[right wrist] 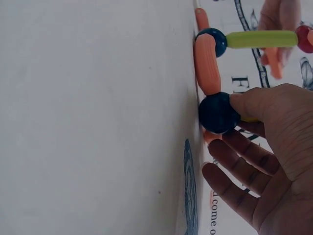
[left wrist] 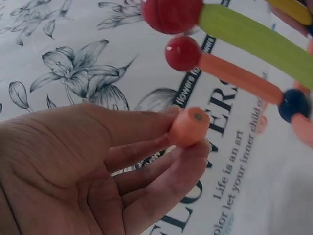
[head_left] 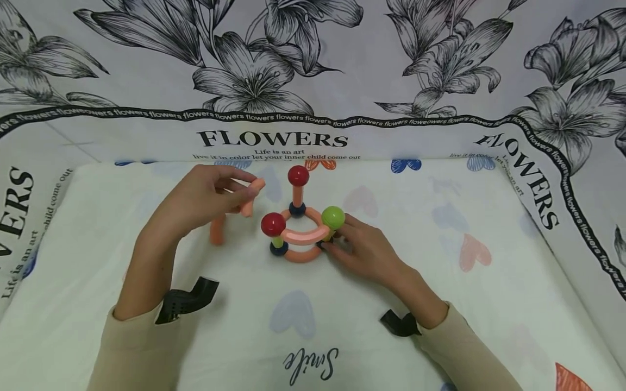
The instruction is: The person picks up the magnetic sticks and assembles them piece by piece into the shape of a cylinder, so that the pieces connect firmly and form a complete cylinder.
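My left hand (head_left: pixel 207 193) pinches a curved orange rod (head_left: pixel 249 204) between thumb and fingers, left of the frame of balls and rods. In the left wrist view a round hole-like spot shows on the end of this orange rod (left wrist: pixel 186 128). My right hand (head_left: pixel 364 247) grips the frame's right corner, thumb and forefinger at a dark blue ball (right wrist: pixel 218 112). The frame has curved orange rods at its base, a red ball (head_left: pixel 273 224) on a green upright, a second red ball (head_left: pixel 298 175) on an orange upright, and a green ball (head_left: pixel 333 218). A curved orange rod (head_left: pixel 304 237) joins two top balls.
Another orange rod (head_left: pixel 217 231) lies on the cloth beneath my left hand. A white cloth (head_left: pixel 235 336) with printed hearts covers the work surface. Behind it is a flower-printed sheet (head_left: pixel 352 92). Black straps (head_left: pixel 188 301) stick out at both wrists.
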Action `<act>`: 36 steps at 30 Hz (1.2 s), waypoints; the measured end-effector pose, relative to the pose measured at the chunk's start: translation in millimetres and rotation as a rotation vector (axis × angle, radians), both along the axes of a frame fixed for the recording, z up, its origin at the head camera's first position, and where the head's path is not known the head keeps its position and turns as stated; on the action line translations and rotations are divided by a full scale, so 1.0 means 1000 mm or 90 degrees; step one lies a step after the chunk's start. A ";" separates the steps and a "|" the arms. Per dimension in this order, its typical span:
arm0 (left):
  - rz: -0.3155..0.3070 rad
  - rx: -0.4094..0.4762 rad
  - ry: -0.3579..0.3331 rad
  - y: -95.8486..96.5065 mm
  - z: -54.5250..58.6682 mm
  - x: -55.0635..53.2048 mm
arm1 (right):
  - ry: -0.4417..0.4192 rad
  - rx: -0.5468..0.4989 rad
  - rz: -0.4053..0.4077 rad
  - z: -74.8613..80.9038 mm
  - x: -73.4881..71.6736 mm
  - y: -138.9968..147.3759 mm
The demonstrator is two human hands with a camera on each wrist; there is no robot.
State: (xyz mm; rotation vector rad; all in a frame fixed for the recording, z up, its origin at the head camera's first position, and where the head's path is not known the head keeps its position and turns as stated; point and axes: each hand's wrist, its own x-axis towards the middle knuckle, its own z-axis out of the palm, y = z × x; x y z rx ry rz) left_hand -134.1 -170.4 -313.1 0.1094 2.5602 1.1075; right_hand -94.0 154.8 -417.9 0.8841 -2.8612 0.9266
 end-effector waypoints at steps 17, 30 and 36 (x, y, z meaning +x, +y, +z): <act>0.045 0.257 -0.027 0.017 -0.009 -0.002 | -0.029 0.028 -0.020 0.004 -0.002 -0.004; 0.032 0.246 -0.033 0.025 -0.013 -0.003 | -0.013 0.022 -0.013 0.003 0.001 -0.003; 0.022 0.244 -0.028 0.027 -0.012 -0.002 | -0.009 0.016 -0.008 0.003 0.001 -0.002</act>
